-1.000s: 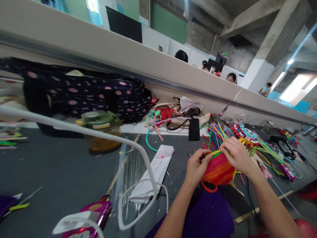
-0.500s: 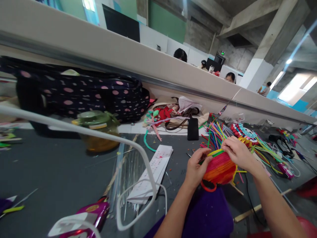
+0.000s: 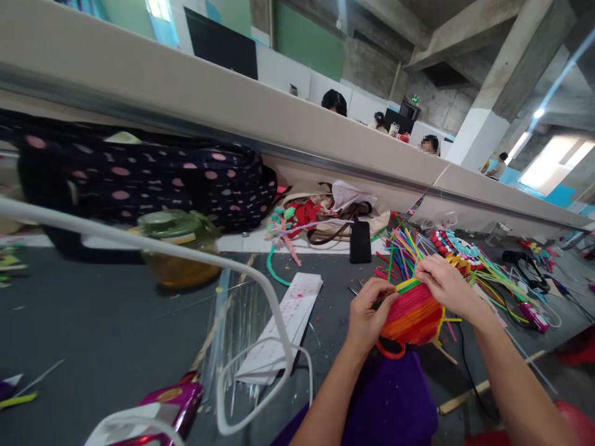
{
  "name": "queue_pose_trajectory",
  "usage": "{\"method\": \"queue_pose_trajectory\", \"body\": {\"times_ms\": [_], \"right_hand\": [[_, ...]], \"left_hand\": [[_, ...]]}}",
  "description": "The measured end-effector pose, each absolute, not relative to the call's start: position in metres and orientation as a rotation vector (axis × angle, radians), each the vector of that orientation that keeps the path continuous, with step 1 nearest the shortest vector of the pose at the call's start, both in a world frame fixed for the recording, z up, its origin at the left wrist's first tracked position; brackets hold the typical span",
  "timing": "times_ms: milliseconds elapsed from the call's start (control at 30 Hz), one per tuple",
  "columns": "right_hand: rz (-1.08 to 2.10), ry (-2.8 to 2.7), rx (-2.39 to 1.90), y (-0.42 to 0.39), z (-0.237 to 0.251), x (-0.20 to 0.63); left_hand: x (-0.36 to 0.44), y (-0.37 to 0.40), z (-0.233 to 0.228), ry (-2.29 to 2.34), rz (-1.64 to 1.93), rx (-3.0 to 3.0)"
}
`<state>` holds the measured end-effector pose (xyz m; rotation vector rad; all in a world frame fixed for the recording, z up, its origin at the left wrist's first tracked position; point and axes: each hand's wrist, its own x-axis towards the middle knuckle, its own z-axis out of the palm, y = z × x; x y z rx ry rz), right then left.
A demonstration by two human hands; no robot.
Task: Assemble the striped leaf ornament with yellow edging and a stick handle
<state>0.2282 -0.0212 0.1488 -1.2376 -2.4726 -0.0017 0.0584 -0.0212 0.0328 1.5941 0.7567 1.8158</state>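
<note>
by the tabletop (image 3: 139, 347), i see the striped piece (image 3: 411, 319) between left hand (image 3: 372, 310) and right hand (image 3: 441, 285), both pinching its yellow-green edge (image 3: 408, 285), which runs from one to the other.

A pale partition (image 3: 297, 127) slants behind a dark grey tabletop (image 3: 139, 322) in a concrete-ceilinged room, beneath heavy beams (image 3: 446, 43) and a pillar (image 3: 506, 87) painted white lower down. Daylight glares through a window (image 3: 548, 164) at far right; a green wall (image 3: 311, 40) and a lit green sign (image 3: 414, 98) mark the back.
</note>
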Motion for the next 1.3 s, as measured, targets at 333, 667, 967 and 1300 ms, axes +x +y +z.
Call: {"method": "queue_pose_trajectory", "body": {"times_ms": [333, 667, 967, 1300], "right_hand": [[0.012, -2.542, -1.006, -0.024, 0.148, 0.223], [0.011, -2.606, -1.102, -0.018, 0.148, 0.216], [0.131, -2.518, -1.101, -0.016, 0.147, 0.218], [0.255, -1.614, -1.388, -0.022, 0.122, 0.268]], "left_hand": [[0.057, -0.02, 0.033, 0.793, 1.764, 1.575], [0.058, -0.023, 0.035, 0.763, 1.764, 1.588], [0.058, -0.018, 0.032, 0.81, 1.78, 1.569], [0.057, -0.007, 0.018, 0.965, 1.736, 1.403]]}}
